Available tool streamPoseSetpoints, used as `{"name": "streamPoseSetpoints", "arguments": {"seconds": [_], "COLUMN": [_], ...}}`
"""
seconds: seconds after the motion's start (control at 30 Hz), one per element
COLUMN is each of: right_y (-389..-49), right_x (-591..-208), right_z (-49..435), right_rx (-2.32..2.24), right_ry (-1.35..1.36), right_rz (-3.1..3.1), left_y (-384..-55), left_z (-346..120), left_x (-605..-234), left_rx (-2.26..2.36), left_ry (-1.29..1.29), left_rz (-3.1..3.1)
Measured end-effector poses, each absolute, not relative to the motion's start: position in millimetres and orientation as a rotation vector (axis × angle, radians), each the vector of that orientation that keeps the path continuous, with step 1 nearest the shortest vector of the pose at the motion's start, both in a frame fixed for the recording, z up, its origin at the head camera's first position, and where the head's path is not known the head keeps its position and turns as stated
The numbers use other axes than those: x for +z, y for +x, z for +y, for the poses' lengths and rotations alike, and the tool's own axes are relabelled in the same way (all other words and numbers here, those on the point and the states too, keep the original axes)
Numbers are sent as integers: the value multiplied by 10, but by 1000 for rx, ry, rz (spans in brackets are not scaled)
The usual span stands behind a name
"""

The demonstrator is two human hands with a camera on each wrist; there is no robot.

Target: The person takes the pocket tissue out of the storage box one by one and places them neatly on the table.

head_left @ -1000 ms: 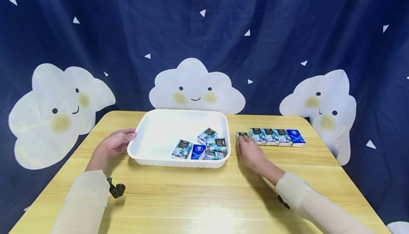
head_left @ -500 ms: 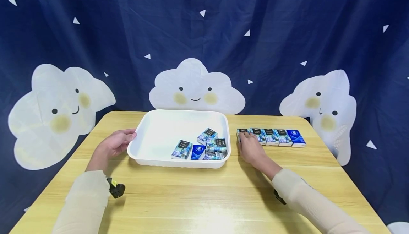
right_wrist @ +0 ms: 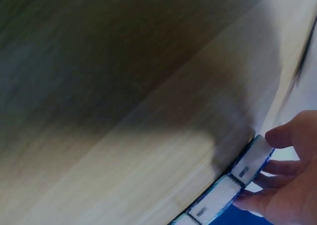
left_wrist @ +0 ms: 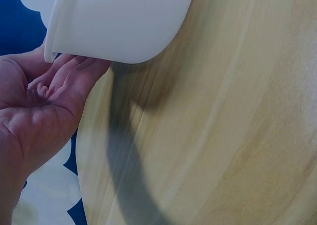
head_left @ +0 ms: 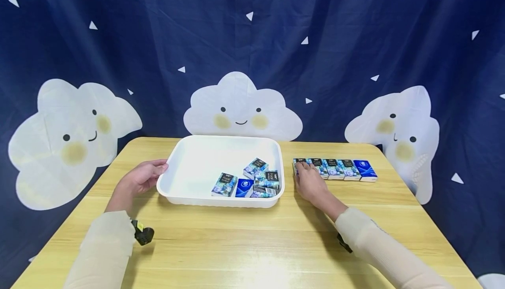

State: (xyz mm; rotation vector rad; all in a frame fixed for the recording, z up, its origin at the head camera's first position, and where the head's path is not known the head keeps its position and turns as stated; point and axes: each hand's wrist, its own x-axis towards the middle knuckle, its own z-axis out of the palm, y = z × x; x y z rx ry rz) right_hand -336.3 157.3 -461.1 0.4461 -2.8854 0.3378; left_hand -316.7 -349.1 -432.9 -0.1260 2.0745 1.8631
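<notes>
My left hand (head_left: 144,177) grips the left rim of a white plastic tray (head_left: 201,162); in the left wrist view its fingers reach under the tray's edge. Several small tissue packs lie in the tray's right half, among them a plain blue pack (head_left: 244,187) and a floral pack (head_left: 225,184). Right of the tray, my right hand (head_left: 313,188) holds the leftmost tissue pack (head_left: 300,161) of a row, partly hiding it. The right wrist view shows the thumb at the outer end of this pack (right_wrist: 252,158), which lies against its neighbour (right_wrist: 215,197).
The row continues rightward with floral tissue packs (head_left: 333,169) and ends in a blue pack (head_left: 365,171). Everything stands on a wooden table (head_left: 221,245). Behind it hangs a dark blue curtain (head_left: 335,26) with smiling clouds.
My right hand has slid the leftmost tissue pack slightly back and right, in line with the row. My left hand and the tray have stayed in place.
</notes>
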Motion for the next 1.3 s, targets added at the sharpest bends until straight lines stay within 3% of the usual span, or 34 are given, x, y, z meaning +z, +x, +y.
{"name": "streamPoseSetpoints", "arguments": {"seconds": [0.93, 1.3], "right_y": [-3380, -3388], "right_x": [-4600, -4341], "right_z": [1643, 1575], "right_rx": [457, 435], "right_ry": [490, 491], "right_rz": [-2840, -2800], "left_y": [-3139, -3159], "left_z": [-3483, -3473], "left_x": [-4341, -4326], "left_rx": [1855, 1830], "left_ry": [-85, -127], "left_rz": [2080, 2102]}}
